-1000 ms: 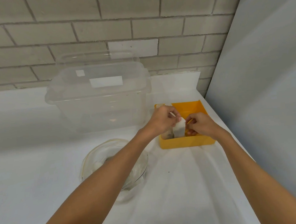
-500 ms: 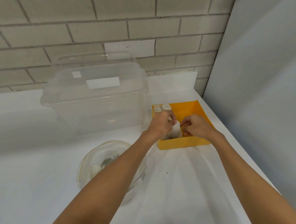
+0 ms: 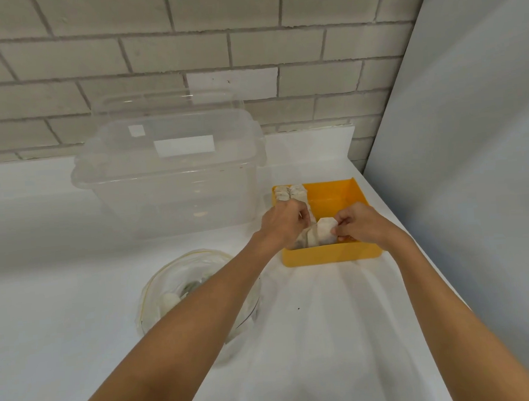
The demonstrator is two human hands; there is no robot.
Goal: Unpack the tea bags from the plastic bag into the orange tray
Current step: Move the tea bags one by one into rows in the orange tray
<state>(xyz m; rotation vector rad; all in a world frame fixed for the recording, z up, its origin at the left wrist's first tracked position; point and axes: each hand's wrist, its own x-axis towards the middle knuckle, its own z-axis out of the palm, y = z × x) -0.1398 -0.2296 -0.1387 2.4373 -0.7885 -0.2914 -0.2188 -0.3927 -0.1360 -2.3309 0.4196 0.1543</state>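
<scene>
The orange tray (image 3: 339,253) sits on the white table at the right. A row of white tea bags (image 3: 290,192) stands along its left wall. My left hand (image 3: 282,224) and my right hand (image 3: 357,225) are both inside the tray's near part, pinching the same group of tea bags (image 3: 320,234) between them. The clear plastic bag (image 3: 182,293) lies open on the table at my left forearm, with a few tea bags still inside; my arm hides part of it.
A large clear storage bin (image 3: 167,175) with its lid on stands behind the bag, left of the tray. A brick wall runs along the back. A grey panel (image 3: 473,154) rises just right of the tray, along the table's right edge.
Both hands stay in the tray with the tea bags. The right hand has slid a little right and taken hold of the bags' right edge. The row at the tray's far left has come into sight.
</scene>
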